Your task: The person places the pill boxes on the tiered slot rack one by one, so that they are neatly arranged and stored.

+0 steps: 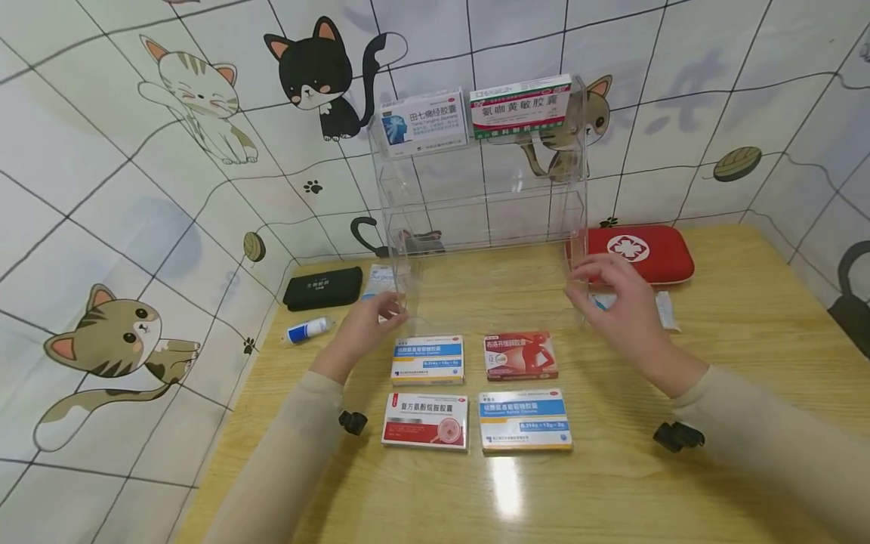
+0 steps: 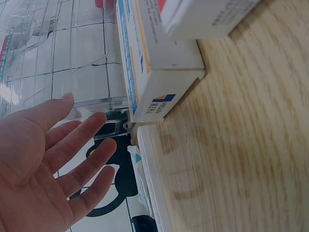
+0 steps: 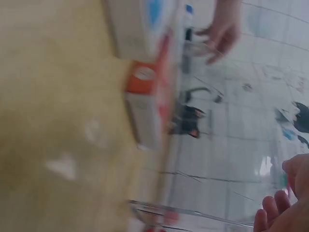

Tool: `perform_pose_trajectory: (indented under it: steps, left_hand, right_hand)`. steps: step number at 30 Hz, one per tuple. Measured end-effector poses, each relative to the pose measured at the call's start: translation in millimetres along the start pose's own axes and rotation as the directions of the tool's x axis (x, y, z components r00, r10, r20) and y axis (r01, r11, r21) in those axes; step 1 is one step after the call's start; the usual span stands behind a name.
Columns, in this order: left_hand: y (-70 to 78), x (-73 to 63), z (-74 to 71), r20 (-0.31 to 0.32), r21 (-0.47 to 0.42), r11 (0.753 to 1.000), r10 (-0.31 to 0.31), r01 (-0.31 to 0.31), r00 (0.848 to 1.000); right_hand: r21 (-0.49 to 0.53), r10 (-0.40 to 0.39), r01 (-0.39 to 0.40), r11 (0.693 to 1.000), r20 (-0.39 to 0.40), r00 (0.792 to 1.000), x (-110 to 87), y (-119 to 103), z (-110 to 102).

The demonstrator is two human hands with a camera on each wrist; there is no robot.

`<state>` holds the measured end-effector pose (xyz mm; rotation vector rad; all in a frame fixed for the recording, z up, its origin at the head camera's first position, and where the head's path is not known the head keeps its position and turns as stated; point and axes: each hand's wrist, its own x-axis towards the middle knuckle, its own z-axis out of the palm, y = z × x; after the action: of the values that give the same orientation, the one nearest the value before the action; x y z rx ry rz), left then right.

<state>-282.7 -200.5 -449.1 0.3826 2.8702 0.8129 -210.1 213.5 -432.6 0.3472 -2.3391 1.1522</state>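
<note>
A clear plastic display rack (image 1: 476, 200) stands against the wall. On its top tier are a white-and-blue medicine box (image 1: 424, 125) and a red-and-green one (image 1: 521, 107). My left hand (image 1: 367, 325) is at the rack's lower left edge; the left wrist view shows its fingers (image 2: 89, 186) loosely spread. Near the lower right edge is my right hand (image 1: 621, 310), fingers softly bent, nothing held. Before the rack lie a blue-and-white capsule box (image 1: 428, 360), a red capsule box (image 1: 520, 355), a red-and-white box (image 1: 425, 421) and another blue-and-white box (image 1: 526, 420).
Right of the rack rests a red first-aid case (image 1: 666, 261), with a small white packet (image 1: 666, 310) in front. A black pouch (image 1: 322, 289), a white-and-blue tube (image 1: 307, 330) and a surgical packet (image 1: 379, 281) lie at left. Cat-patterned wall covering (image 1: 435, 45) backs the wooden table (image 1: 612, 483).
</note>
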Motion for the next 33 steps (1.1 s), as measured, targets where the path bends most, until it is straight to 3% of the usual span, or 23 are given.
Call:
perform_pose_trajectory:
  steps: [4, 6, 8, 11, 14, 24, 30, 33]
  left_hand:
    - [0.3, -3.3, -0.8, -0.003, 0.007, 1.0, -0.004, 0.004, 1.0]
    - [0.7, -4.7, -1.7, -0.009, 0.009, 1.0, -0.006, 0.006, 1.0]
    - [1.2, -5.8, -2.5, -0.01, 0.01, 1.0, -0.008, 0.008, 1.0]
    - [1.1, -6.0, -2.2, -0.001, 0.017, 1.0, -0.008, 0.008, 1.0]
    - [1.7, -5.0, -0.2, 0.006, 0.026, 1.0, -0.006, 0.005, 1.0]
    - [3.8, -5.1, 0.4, -0.01, 0.013, 1.0, 0.004, -0.004, 1.0]
    - [5.6, -4.3, -0.7, -0.01, 0.006, 1.0, -0.002, 0.002, 1.0]
    - [5.3, -4.3, -0.1, -0.007, 0.01, 1.0, -0.01, 0.011, 1.0]
  right_hand:
    - [-0.003, -0.015, 0.016, 1.0, 0.104, 0.994, -22.4, 8.7, 10.5]
    - [-0.004, 0.0, 0.0, 1.0, 0.195, 0.981, -28.6, 12.3, 15.2]
    - [-0.016, 0.04, -0.037, 0.999, 0.31, 0.95, -32.6, 16.2, 19.4]
    - [-0.047, 0.096, -0.083, 0.995, 0.471, 0.877, -36.5, 21.8, 24.1]
    - [-0.074, 0.112, -0.085, 0.994, 0.546, 0.83, -38.9, 26.0, 26.4]
    - [-0.129, 0.144, -0.082, 0.988, 0.598, 0.788, -37.6, 30.5, 30.0]
    - [-0.139, 0.15, -0.082, 0.987, 0.598, 0.787, -37.6, 29.1, 28.9]
    - [-0.139, 0.152, -0.087, 0.986, 0.584, 0.797, -37.8, 27.7, 28.1]
